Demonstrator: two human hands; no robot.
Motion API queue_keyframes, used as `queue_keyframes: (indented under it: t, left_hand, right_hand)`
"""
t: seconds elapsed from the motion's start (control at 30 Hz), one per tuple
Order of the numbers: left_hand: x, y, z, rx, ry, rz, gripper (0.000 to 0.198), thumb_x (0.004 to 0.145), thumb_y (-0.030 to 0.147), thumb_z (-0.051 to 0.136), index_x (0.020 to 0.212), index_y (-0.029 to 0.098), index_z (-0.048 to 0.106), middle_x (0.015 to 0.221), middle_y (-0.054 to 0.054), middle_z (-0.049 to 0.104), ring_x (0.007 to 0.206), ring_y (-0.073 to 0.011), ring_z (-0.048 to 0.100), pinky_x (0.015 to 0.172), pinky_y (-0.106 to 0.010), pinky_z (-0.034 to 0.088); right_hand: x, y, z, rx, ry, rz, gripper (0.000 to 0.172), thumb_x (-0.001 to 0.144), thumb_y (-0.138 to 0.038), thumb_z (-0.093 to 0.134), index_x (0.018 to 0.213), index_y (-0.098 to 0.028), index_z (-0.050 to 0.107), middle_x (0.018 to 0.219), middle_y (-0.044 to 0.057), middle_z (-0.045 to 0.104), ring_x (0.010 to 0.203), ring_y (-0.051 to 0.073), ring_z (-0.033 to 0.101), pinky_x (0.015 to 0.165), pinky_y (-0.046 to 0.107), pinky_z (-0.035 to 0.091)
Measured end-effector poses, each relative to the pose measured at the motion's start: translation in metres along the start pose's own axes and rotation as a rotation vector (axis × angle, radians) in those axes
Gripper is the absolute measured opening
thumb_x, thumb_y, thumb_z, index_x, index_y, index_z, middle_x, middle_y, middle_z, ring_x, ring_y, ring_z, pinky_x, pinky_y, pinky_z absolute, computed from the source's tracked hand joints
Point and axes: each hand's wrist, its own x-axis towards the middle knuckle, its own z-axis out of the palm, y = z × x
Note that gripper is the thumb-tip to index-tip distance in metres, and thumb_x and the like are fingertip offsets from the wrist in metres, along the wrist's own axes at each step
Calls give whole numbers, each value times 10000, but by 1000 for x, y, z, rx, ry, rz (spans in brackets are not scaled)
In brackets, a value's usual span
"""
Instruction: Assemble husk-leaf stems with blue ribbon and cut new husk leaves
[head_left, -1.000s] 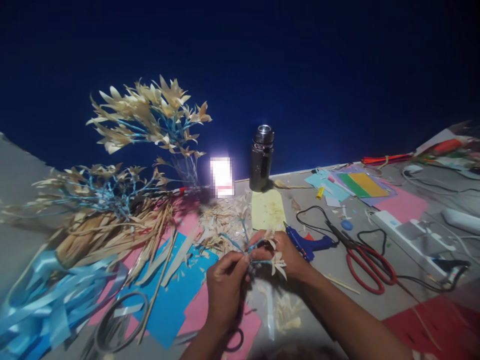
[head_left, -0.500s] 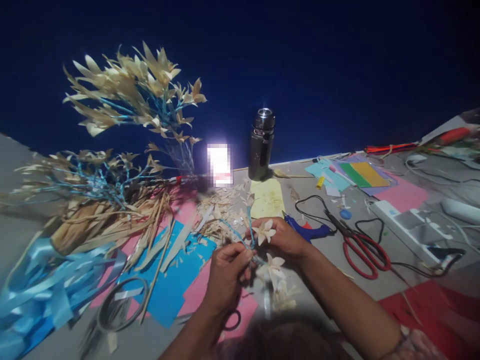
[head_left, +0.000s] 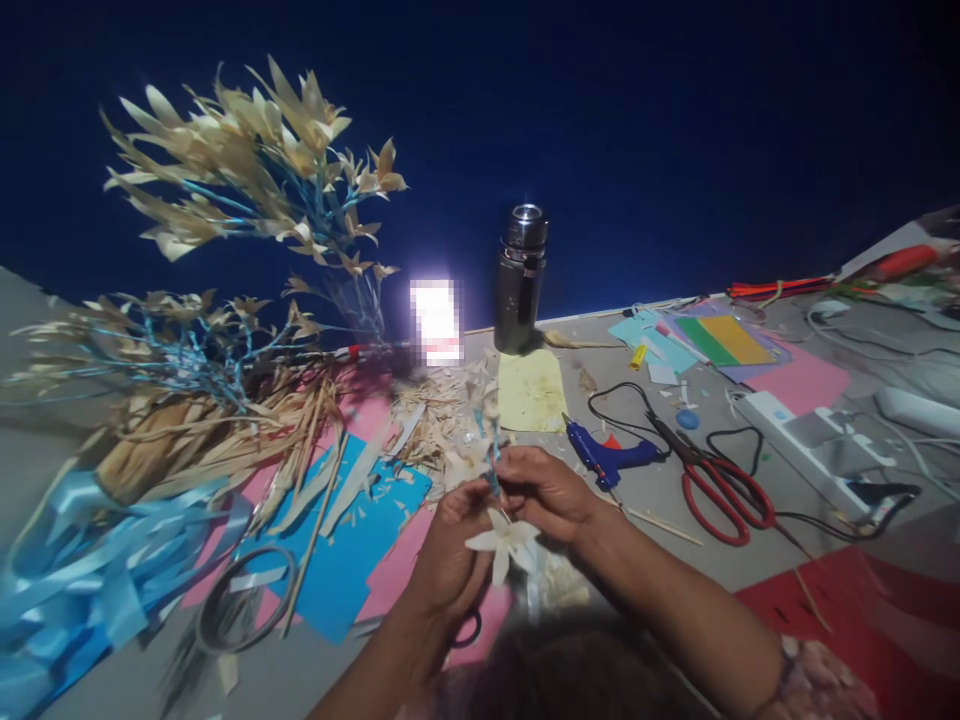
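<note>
Both hands meet low in the middle of the view around a handmade flower stem wrapped in light blue. My left hand is closed, its fingertips pinching the stem from the left. From the other side, my right hand grips the same stem with thumb and bent fingers. A pale star-shaped flower hangs below the fingers, and another cream flower shows above my left hand. Pale petals at the stem's upper tip are blurred. Palms and some fingertips are hidden.
A blue glue gun and red-handled scissors lie right of my hands. Behind stands a dark flask. On the left are blue-stemmed dried flowers, a tape roll, blue ribbon and husk scraps. A power strip lies right.
The stem has turned in my hands, so the flowers moved from the right side to the left and below. My right hand has shifted slightly left and down, uncovering more of the glue gun.
</note>
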Motion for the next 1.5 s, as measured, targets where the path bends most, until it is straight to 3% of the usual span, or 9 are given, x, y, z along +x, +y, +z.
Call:
queue_keyframes:
  t: [0.1, 0.23, 0.47, 0.63, 0.77, 0.97, 1.13, 1.33, 1.5]
  left_hand:
    - [3, -1, 2, -28, 29, 37, 392, 449, 192, 939, 717, 187, 653, 603, 57, 656, 525, -71, 584, 544, -169, 492]
    - [4, -5, 0, 29, 22, 30, 304, 561, 198, 893, 730, 154, 644, 559, 55, 619, 398, -34, 464, 402, -142, 360]
    - [3, -7, -4, 156, 9, 59, 220, 596, 226, 843, 665, 153, 647, 482, 42, 598, 342, -40, 423, 355, -142, 304]
    - [1, -8, -6, 250, 47, 134, 219, 605, 246, 814, 552, 158, 621, 363, 60, 496, 307, -52, 379, 343, -162, 286]
    - [0, -8, -7, 278, 52, 197, 213, 632, 274, 826, 595, 155, 654, 424, 52, 540, 349, -48, 397, 373, -161, 300]
    - [-1, -9, -7, 242, -52, 123, 283, 658, 380, 845, 645, 182, 643, 460, 62, 524, 326, -58, 353, 352, -198, 286]
    - [-3, -11, -5, 281, -14, 160, 317, 648, 398, 862, 632, 182, 631, 412, 77, 465, 341, -62, 339, 367, -191, 259]
    - [-9, -10, -2, 636, 94, 517, 223, 760, 307, 779, 594, 196, 678, 561, 8, 587, 533, -135, 496, 532, -234, 389]
    - [-9, -13, -6, 804, 52, 701, 216, 825, 232, 721, 610, 228, 708, 628, -24, 637, 611, -186, 539, 629, -267, 404]
  right_hand:
    - [-8, 12, 5, -33, 179, -191, 300, 703, -371, 862, 645, -176, 641, 614, -35, 604, 544, 88, 514, 535, 204, 412]
    - [-24, 10, 3, -640, 433, -643, 246, 815, -335, 782, 623, -194, 719, 624, 17, 654, 605, 161, 580, 592, 279, 462]
    - [-31, -34, -4, -1260, 9, -1156, 267, 939, -308, 669, 712, -194, 753, 740, 64, 647, 674, 176, 595, 589, 281, 461]
    - [-30, -38, -3, -1357, -121, -1070, 198, 979, -305, 646, 907, -203, 799, 762, 46, 625, 651, 157, 582, 560, 257, 420]
    - [-32, -20, -2, -1113, 42, -1053, 151, 933, -272, 697, 833, -185, 769, 750, 49, 659, 673, 172, 612, 589, 263, 468]
    - [-33, -12, -12, -696, 169, -473, 135, 737, -280, 832, 790, -185, 752, 714, 16, 669, 630, 160, 595, 581, 262, 467]
    - [-34, -21, -11, -771, 100, -439, 161, 730, -325, 808, 706, -178, 748, 669, 23, 643, 618, 167, 563, 574, 278, 449]
    - [-27, -3, -9, -700, 289, -494, 209, 689, -346, 808, 692, -184, 675, 639, 7, 610, 586, 152, 520, 573, 273, 435]
    - [-19, -10, -9, -588, 155, -305, 238, 626, -325, 800, 676, -173, 624, 600, -25, 543, 563, 122, 454, 548, 248, 395]
